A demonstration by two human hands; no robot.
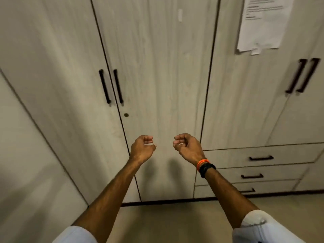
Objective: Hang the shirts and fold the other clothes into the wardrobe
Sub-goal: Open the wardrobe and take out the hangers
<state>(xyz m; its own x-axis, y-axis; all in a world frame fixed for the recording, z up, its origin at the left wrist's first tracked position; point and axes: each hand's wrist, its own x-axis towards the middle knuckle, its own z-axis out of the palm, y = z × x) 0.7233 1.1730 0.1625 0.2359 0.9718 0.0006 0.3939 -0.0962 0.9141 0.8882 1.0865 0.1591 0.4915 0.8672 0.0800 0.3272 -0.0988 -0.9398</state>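
A pale wood-grain wardrobe [157, 76] fills the view with its doors closed. Two black vertical handles [112, 86] sit side by side at the seam of the left pair of doors. My left hand [142, 148] and my right hand [187, 146] are raised in front of the middle door, below the handles, a short gap between them. Both have loosely curled fingers and hold nothing. Neither touches the door. No shirts or other clothes are in view.
A second pair of black handles [302, 76] is at the right, with a paper notice [261, 23] taped above. Three drawers [261, 157] with black pulls stack at the lower right. A small round lock [126, 115] sits under the left handles. Beige floor [175, 221] lies below.
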